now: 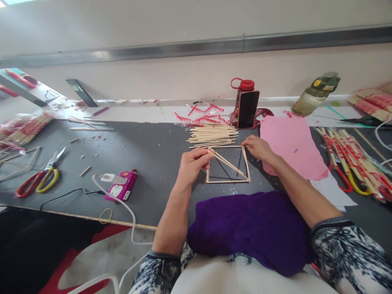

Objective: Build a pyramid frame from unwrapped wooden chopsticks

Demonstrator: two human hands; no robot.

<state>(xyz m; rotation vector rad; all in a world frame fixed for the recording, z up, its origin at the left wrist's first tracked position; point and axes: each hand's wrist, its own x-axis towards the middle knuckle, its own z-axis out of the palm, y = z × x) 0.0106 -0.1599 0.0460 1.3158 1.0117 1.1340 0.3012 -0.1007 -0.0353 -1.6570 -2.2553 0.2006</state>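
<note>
A square frame made of thin wooden sticks (228, 181) lies flat on the dark grey table in front of me. My left hand (195, 162) is closed in a pinch at its far left corner, gripping a pair of wooden sticks (229, 163) that slant across the square towards the near right corner. At the far right corner, the fingertips of my right hand (259, 148) are pressed together on the frame. Just beyond the frame is a pile of loose wooden sticks (212, 134). Purple cloth (248, 228) lies between my forearms at the table edge.
Scissors (47, 173) and a magenta box with cables (124, 187) are at left. Behind the pile stand a phone (248, 109) and a red-capped bottle (246, 85). Pink paper (292, 145), wrapped chopsticks (357, 159) and a green bottle (315, 96) occupy the right.
</note>
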